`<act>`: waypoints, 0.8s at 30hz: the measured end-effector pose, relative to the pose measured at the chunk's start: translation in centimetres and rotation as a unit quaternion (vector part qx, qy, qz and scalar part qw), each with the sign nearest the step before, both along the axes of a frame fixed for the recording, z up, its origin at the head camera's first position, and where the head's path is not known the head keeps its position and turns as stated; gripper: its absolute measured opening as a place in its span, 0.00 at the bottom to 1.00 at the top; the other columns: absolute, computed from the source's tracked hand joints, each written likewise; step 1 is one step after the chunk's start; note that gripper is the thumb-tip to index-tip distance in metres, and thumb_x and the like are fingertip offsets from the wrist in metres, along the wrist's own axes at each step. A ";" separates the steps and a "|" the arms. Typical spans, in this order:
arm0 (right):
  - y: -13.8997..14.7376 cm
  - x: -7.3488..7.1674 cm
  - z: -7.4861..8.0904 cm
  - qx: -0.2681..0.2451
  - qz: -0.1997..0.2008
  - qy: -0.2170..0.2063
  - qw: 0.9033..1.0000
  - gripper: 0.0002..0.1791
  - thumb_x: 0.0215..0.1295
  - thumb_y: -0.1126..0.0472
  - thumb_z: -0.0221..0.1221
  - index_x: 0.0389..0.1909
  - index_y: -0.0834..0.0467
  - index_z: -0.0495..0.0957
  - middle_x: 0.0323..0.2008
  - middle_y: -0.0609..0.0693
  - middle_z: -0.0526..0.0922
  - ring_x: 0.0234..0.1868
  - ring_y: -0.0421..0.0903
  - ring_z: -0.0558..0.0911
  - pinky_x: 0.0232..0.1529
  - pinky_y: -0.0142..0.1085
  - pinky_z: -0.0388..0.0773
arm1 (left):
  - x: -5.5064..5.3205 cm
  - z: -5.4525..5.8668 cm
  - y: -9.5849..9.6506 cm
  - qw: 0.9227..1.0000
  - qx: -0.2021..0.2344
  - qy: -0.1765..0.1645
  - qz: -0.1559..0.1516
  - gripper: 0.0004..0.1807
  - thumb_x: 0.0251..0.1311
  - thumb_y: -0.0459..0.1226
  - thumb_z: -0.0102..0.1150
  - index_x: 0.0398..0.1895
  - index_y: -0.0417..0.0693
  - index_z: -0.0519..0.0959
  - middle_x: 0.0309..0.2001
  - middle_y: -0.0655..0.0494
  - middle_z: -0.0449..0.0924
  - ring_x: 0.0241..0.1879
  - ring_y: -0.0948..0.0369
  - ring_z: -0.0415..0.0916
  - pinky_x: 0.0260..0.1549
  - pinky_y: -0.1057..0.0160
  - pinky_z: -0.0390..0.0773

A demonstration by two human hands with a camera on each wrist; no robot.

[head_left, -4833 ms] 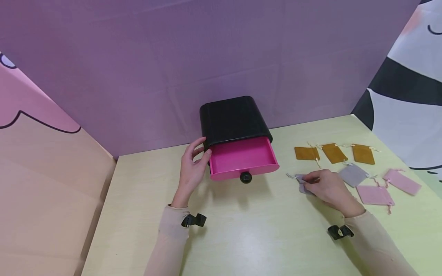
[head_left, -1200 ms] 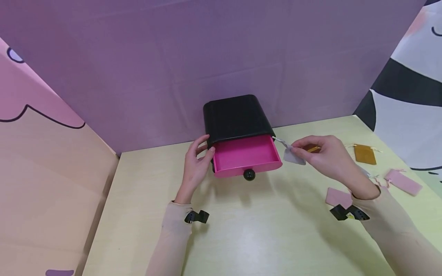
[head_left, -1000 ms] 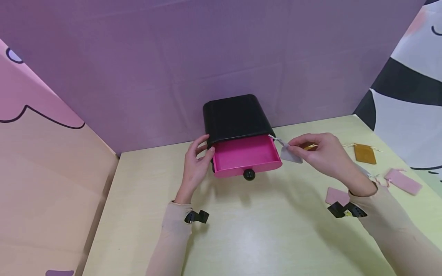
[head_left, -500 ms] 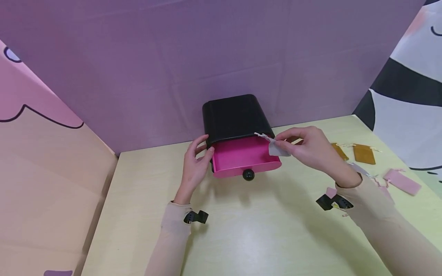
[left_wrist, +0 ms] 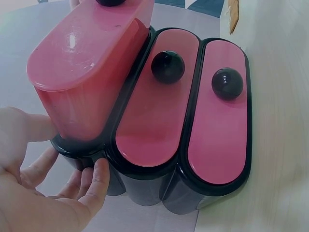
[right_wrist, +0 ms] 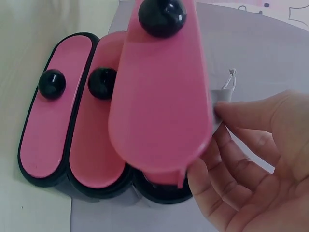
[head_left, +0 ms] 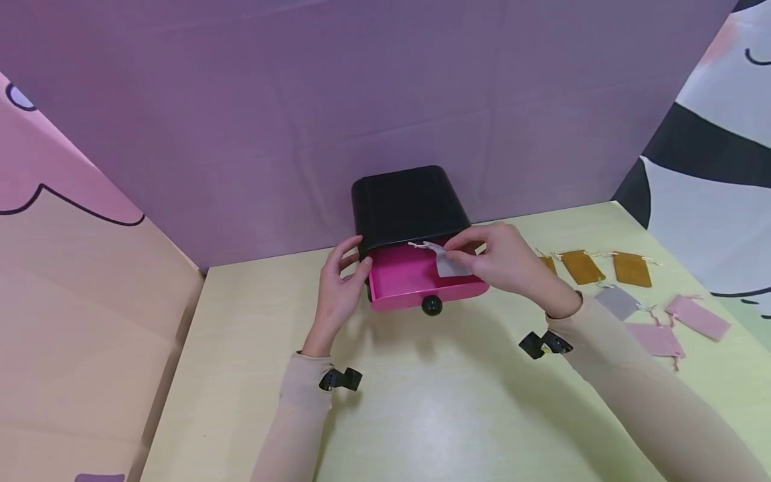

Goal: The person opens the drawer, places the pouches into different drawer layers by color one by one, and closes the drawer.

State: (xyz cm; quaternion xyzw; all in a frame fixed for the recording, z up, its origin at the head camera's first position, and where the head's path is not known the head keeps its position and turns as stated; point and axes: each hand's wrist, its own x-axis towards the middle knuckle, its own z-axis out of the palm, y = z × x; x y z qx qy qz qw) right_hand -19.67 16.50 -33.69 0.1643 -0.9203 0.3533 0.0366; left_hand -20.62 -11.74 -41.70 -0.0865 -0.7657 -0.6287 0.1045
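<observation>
Table (head_left: 434,422) carries it all. Black drawer unit (head_left: 409,204) at its back edge, about 12 o'clock; top pink drawer (head_left: 400,274) pulled out toward 6. Left wrist view: middle drawer (left_wrist: 149,121) and bottom drawer (left_wrist: 219,130) closed, contents hidden.

Right hand (head_left: 502,258) pinches the gray pouch (head_left: 452,266) between thumb and finger, narrow hold. Left hand (head_left: 338,298) holds the unit's front left corner, thumb and fingers bent around the edge.

Key relation: gray pouch sits over the right half of the top pink drawer, inside its outline; can't tell if it touches the drawer floor. Right hand is nearer, just at the pouch's 3 o'clock; left hand lies well apart, between 8 and 9. Pouch long axis runs roughly 10 to 4, drawstring (head_left: 423,245) end at 10, near the unit's front lip.

From the drawer, loose pouches lie around 3 to 4 o'clock: three mustard pouches (head_left: 581,268), one partly behind the right arm; then a second gray pouch (head_left: 617,302); then two pink pouches (head_left: 699,317).

Smallest: black knob (head_left: 432,305) on the drawer's front, 6 o'clock side.
</observation>
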 end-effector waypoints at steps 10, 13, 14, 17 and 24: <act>-1.8 -1.1 -0.7 0.012 0.015 -0.007 1.000 0.09 0.70 0.60 0.68 0.46 0.56 0.92 0.38 0.52 0.91 0.40 0.51 0.82 0.42 0.40 0.79 | 0.1 0.0 -0.1 1.000 0.007 -0.002 0.000 0.25 0.75 0.35 0.61 0.74 0.51 0.75 0.75 0.48 0.72 0.69 0.44 0.74 0.66 0.42 0.81; -2.2 -1.3 -0.8 0.022 0.021 -0.007 1.000 0.09 0.70 0.60 0.68 0.46 0.56 0.92 0.37 0.52 0.91 0.38 0.50 0.81 0.40 0.39 0.78 | 0.2 0.0 -0.2 1.000 0.006 -0.004 0.001 0.26 0.74 0.35 0.61 0.74 0.52 0.75 0.75 0.49 0.72 0.69 0.44 0.75 0.66 0.42 0.81; -2.3 -1.4 -0.9 0.024 0.021 -0.007 0.999 0.09 0.70 0.60 0.68 0.46 0.56 0.92 0.36 0.52 0.90 0.38 0.50 0.81 0.40 0.39 0.78 | 0.2 0.0 -0.3 1.000 0.006 -0.005 0.001 0.26 0.74 0.35 0.62 0.74 0.52 0.75 0.75 0.49 0.72 0.69 0.44 0.75 0.66 0.42 0.81; -2.5 -1.5 -1.0 0.026 0.020 -0.003 0.999 0.09 0.70 0.59 0.68 0.46 0.56 0.92 0.36 0.51 0.90 0.37 0.49 0.81 0.39 0.39 0.77 | 0.2 0.0 -0.4 1.000 0.006 -0.006 0.001 0.26 0.74 0.35 0.61 0.74 0.52 0.75 0.75 0.49 0.72 0.69 0.45 0.75 0.66 0.42 0.81; -3.0 -1.7 -1.3 0.036 0.005 0.002 0.999 0.09 0.71 0.58 0.67 0.46 0.54 0.92 0.36 0.49 0.92 0.37 0.49 0.83 0.40 0.38 0.79 | 0.1 0.1 -0.5 1.000 0.004 -0.001 0.002 0.26 0.74 0.36 0.62 0.74 0.52 0.75 0.75 0.49 0.72 0.69 0.45 0.74 0.66 0.42 0.81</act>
